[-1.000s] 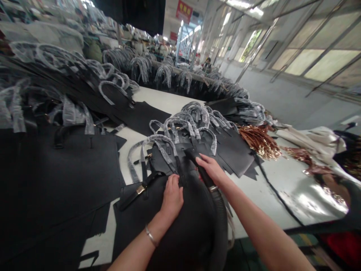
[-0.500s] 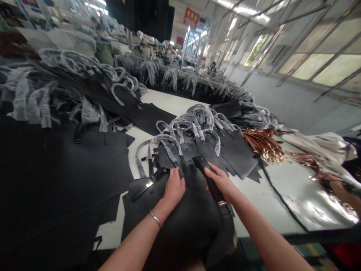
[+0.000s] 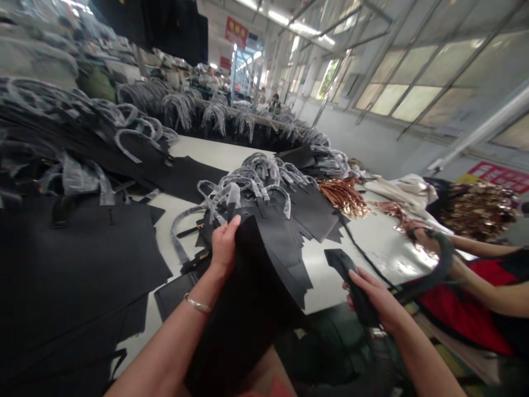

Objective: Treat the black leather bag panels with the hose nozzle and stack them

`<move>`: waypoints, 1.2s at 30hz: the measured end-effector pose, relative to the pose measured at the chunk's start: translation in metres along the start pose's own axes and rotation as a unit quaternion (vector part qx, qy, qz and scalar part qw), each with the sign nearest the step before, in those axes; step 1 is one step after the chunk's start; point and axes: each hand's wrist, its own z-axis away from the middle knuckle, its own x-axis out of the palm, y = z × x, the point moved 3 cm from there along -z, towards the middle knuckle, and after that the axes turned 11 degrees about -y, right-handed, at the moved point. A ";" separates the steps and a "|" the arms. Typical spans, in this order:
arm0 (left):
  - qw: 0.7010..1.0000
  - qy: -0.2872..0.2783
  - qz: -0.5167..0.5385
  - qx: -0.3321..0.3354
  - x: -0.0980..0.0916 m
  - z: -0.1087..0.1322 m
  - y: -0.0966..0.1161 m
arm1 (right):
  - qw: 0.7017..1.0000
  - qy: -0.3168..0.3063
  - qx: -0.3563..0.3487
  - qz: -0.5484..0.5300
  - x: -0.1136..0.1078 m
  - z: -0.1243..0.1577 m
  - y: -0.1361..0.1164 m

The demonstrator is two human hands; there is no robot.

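A worker's left hand (image 3: pixel 225 245) grips the edge of a black panel (image 3: pixel 250 292), raised and bent at lower center, where half a second ago it lay across the pile (image 3: pixel 281 229); the right hand (image 3: pixel 376 295), closed round a nozzle (image 3: pixel 339 260), now stands apart at lower right, clear of the work. A red sign (image 3: pixel 237 31), upper center, and a banner (image 3: pixel 502 176), far right, bear characters too blurred to read.
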 end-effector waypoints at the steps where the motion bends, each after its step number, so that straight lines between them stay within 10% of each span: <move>1: 0.997 -0.034 0.062 0.011 0.007 0.000 0.018 | 1.000 0.017 0.004 0.000 -0.007 0.006 0.004; 5: 0.959 -0.163 0.208 0.099 0.029 0.006 0.082 | 0.999 0.052 -0.011 -0.009 -0.022 0.025 0.011; 8: 0.949 -0.188 0.231 0.099 0.026 0.007 0.092 | 0.997 0.069 -0.029 -0.011 -0.026 0.034 0.012; 15: 0.942 -0.257 -0.026 -0.213 -0.041 -0.018 -0.006 | 0.998 0.046 -0.025 0.018 -0.011 0.038 0.010; 20: 0.912 -0.043 -0.375 -0.162 -0.086 -0.010 -0.041 | 0.998 -0.046 0.005 0.050 0.027 0.029 0.012; 24: 0.860 -0.096 -0.501 0.024 -0.050 0.047 -0.042 | 0.984 -0.138 0.053 0.097 0.066 0.013 0.017; 29: 0.809 -0.205 -0.547 0.070 -0.006 0.127 -0.071 | 0.959 -0.228 0.111 0.129 0.091 -0.005 0.032; 36: 0.754 -0.218 -0.613 0.094 0.002 0.142 -0.084 | 0.966 -0.209 0.075 0.131 0.107 -0.030 0.035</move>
